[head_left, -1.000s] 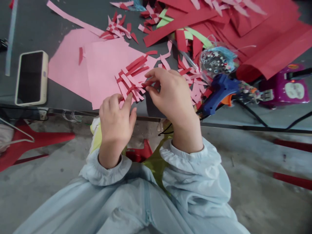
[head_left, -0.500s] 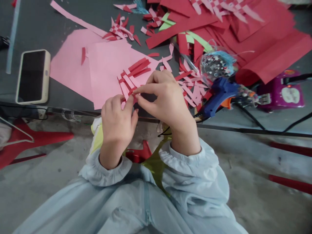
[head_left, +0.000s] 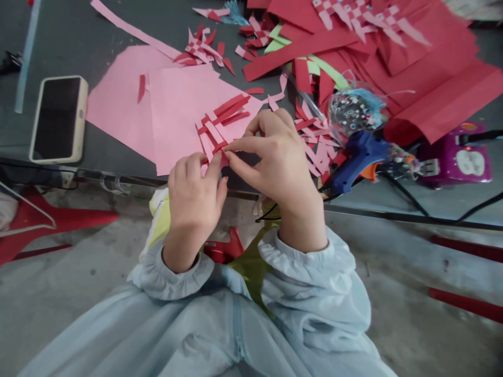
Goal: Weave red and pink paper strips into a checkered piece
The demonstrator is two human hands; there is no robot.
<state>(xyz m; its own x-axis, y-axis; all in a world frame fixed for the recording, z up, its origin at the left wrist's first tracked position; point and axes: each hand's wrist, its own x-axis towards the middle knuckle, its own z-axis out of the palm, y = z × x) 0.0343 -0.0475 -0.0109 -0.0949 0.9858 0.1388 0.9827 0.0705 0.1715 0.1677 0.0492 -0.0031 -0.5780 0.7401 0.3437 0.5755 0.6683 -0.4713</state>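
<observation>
A small weave of pink and red paper strips lies at the table's near edge, partly over pink paper. My left hand holds its near end down with bent fingertips, the thumb standing apart. Thumb and index finger of my right hand are pinched together on a red paper strip at the weave's right side. The pinched tip is mostly hidden by the fingers. Beneath and beyond the weave are sheets of pink paper.
At left lies a phone. Right of my hands are cut paper scraps, a bag of beads, a blue glue gun and a purple power socket with cables. Red paper sheets cover the far right.
The view has shifted slightly, so the table things appear a little further right. Both hands keep their hold on the weave, with only slight finger movement.
</observation>
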